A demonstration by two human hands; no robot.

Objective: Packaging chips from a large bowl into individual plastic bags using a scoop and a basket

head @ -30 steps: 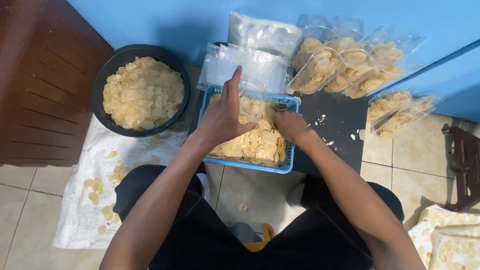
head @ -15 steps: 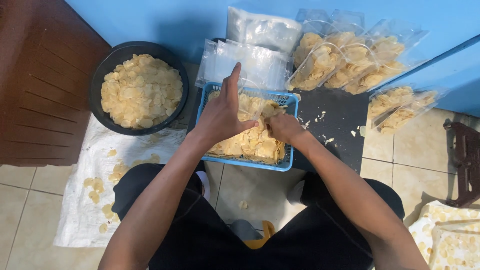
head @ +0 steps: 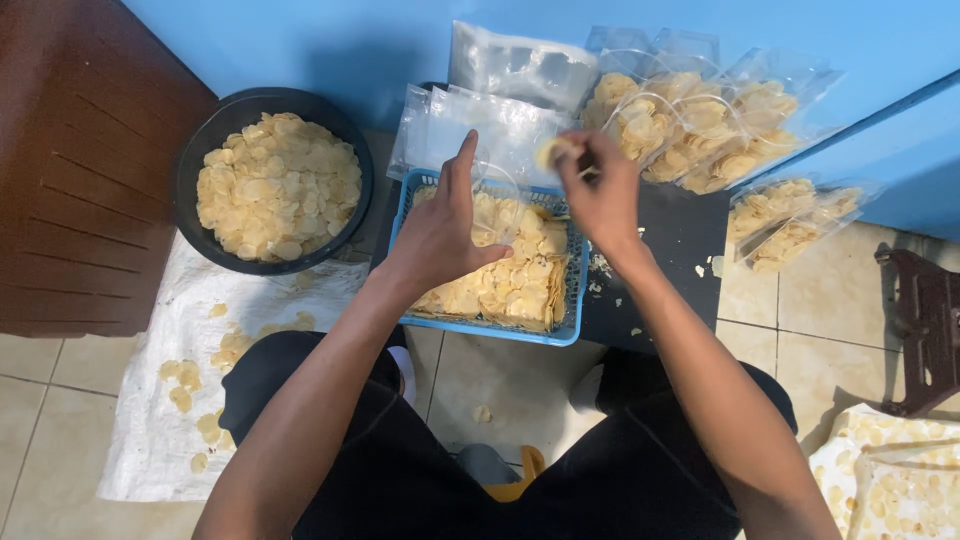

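**Hands over a basket of chips**

The right hand [head: 600, 195] was raised above the far edge of the blue basket [head: 575, 320], its fingertips pinched together on a few pale chips [head: 553, 152], though motion blur hid the exact grip. The left hand [head: 445, 235] sat over the basket's middle, index finger pointing up and away, thumb spread out to the side; it appeared to hold open the mouth of a clear bag [head: 500, 200], but the thin plastic was hard to make out.

Under both hands, the basket was heaped with the same thin, pale yellow chips. It rested on a black mat [head: 680, 250] scattered with crumbs. Just beyond it, a stack of empty clear bags [head: 500, 125] leaned toward the blue wall [head: 300, 40], and to the right stood a row of filled bags [head: 700, 125], with more filled bags lying near the floor tiles.

To the left, a round black tub [head: 200, 150] held more chips, and loose chips lay on a white sack [head: 160, 400] spread on the floor.
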